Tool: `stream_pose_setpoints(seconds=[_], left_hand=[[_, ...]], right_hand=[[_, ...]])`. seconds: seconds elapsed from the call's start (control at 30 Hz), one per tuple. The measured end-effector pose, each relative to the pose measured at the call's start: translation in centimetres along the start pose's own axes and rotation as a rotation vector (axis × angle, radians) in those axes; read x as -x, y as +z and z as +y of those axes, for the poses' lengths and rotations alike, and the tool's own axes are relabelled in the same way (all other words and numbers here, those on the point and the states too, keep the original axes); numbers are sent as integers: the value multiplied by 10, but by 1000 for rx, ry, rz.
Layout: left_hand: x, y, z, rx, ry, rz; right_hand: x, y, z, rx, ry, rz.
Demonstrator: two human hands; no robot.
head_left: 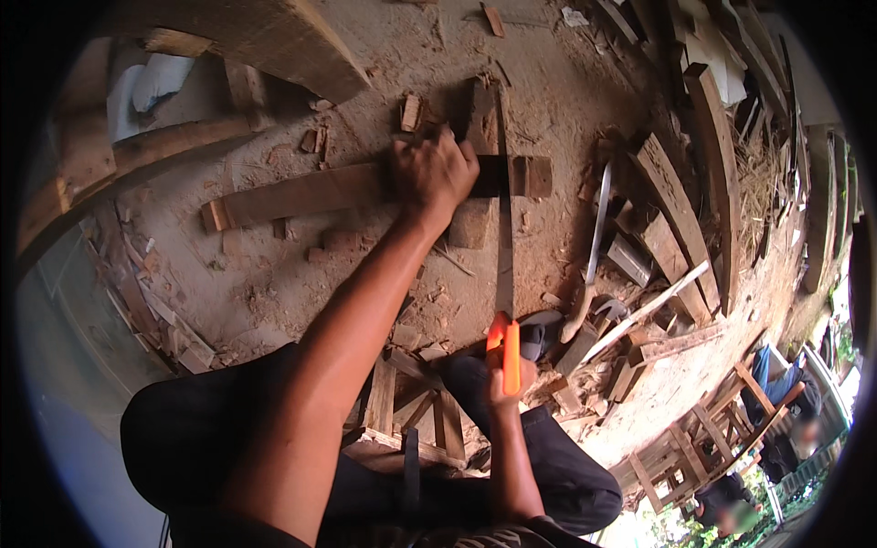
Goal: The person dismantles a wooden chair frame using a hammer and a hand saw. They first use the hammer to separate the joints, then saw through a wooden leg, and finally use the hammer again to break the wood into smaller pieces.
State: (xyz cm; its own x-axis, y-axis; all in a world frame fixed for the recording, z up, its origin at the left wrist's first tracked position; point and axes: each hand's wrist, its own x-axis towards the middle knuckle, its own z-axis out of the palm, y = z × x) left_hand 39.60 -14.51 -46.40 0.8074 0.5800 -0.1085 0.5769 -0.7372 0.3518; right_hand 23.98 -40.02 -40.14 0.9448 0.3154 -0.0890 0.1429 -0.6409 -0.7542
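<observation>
A long wooden plank (311, 194) lies crosswise over a wooden block (470, 228) on the ground. My left hand (437, 169) is closed over the plank, pressing down left of the saw. In my right hand (512, 379) is the orange handle of a handsaw (505, 265). Its long blade points away from me and crosses the plank near the right end. A short piece of plank (533, 176) shows to the right of the blade. The blade's edge against the wood is too small to make out.
A second saw with a wooden handle (578, 310) lies to the right. Beyond it are stacked timber pieces (676, 201). A wooden frame (174, 151) stands at the left. Wood scraps (411, 111) and sawdust cover the ground. People sit at the far right.
</observation>
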Motion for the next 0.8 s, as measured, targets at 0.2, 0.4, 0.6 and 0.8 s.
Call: stream_pose_setpoints(seconds=[0.2, 0.4, 0.6, 0.8], left_hand=[[5, 16, -13, 33, 31, -34], [5, 12, -3, 4, 0, 11], [-9, 8, -7, 13, 11, 34], [-10, 24, -16, 99, 43, 154]], right_hand=[[-45, 19, 1, 34, 69, -88], [-1, -1, -10, -5, 79, -11], [-35, 15, 7, 120, -91, -22], [-75, 17, -17, 16, 56, -17]])
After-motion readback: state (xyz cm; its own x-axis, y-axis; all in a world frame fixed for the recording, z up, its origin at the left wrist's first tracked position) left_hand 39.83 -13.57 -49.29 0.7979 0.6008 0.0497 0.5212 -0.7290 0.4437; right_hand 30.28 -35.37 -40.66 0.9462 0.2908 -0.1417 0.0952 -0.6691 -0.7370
